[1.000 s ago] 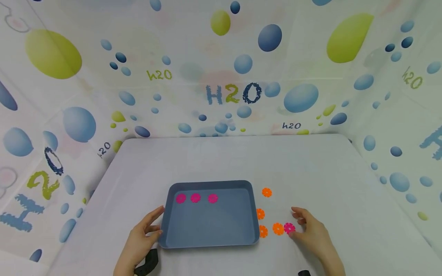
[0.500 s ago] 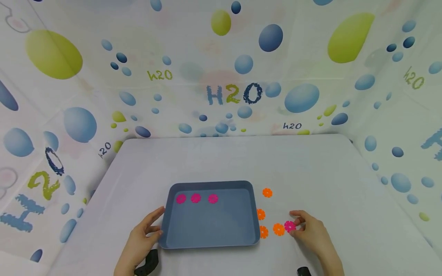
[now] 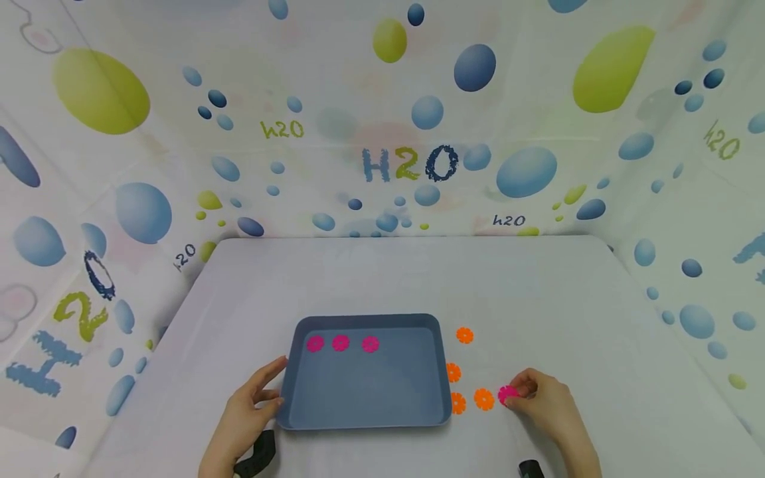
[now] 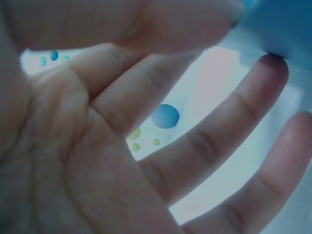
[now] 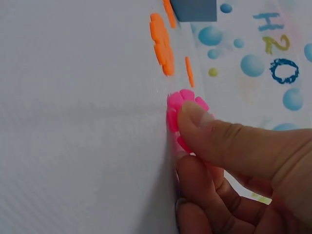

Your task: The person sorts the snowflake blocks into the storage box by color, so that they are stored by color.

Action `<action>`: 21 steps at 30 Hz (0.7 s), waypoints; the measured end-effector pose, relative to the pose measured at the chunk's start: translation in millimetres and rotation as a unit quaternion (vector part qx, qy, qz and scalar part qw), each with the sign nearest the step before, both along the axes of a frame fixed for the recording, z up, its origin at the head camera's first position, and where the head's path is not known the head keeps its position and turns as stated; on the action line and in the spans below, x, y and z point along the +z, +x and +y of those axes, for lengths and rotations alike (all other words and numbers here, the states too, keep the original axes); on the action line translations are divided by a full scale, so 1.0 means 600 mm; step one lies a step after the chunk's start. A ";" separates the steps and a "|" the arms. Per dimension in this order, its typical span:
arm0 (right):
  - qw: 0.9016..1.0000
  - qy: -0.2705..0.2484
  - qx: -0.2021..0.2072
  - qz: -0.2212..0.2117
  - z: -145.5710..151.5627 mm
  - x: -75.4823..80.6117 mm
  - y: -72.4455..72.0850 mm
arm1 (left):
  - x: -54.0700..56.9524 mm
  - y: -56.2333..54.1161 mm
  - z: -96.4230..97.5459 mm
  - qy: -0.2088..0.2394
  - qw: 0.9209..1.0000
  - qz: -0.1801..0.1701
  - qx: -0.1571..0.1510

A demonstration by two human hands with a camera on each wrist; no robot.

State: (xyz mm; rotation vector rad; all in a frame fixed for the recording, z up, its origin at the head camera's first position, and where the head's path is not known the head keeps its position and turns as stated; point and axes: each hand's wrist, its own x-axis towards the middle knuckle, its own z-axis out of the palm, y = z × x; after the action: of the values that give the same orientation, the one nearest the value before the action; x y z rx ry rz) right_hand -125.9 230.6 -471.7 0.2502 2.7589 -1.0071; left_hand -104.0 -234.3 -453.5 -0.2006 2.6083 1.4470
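A pink flower-shaped disc (image 3: 508, 396) is pinched between the thumb and fingers of my right hand (image 3: 552, 405), just above or at the table right of the tray. The right wrist view shows the thumb lying across that pink disc (image 5: 183, 105). At the left side of the blue-grey tray (image 3: 364, 425), my left hand (image 3: 248, 408) touches the rim with its fingers fairly straight. In the left wrist view, fingertips meet the tray's blue wall (image 4: 278, 29). Inside the tray, along its back, lie three pink discs (image 3: 340, 343) in a row.
Several orange flower-shaped discs (image 3: 484, 399) lie on the white table (image 3: 382, 279) right of the tray, two of them close against its edge. A printed cloth (image 3: 335, 146) hangs behind and at both sides. Black wrist straps (image 3: 257, 455) show near the front edge.
My right fingers have closed in on the pink disc, which has shifted slightly right, away from the nearest orange one. My left hand stays at the tray; the head view has shifted slightly.
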 end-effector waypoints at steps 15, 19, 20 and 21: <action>0.997 -0.074 -0.017 -0.023 0.001 0.001 -0.007 | -0.002 -0.001 -0.001 -0.002 1.000 0.012 0.003; 0.995 -0.093 -0.014 -0.012 -0.002 0.013 -0.018 | -0.004 0.000 -0.001 0.001 1.000 0.010 0.006; 0.995 -0.098 -0.014 -0.010 -0.002 0.017 -0.021 | -0.004 0.001 -0.001 0.002 1.000 0.010 0.007; 0.994 -0.105 -0.014 -0.008 -0.003 0.021 -0.025 | -0.004 0.001 -0.002 0.001 1.000 0.010 0.007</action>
State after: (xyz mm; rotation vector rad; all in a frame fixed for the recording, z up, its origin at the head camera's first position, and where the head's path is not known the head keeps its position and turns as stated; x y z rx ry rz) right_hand -140.8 228.6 -459.0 0.2638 2.6149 -1.2859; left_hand -103.7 -235.3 -456.0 -0.2047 2.6255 1.4634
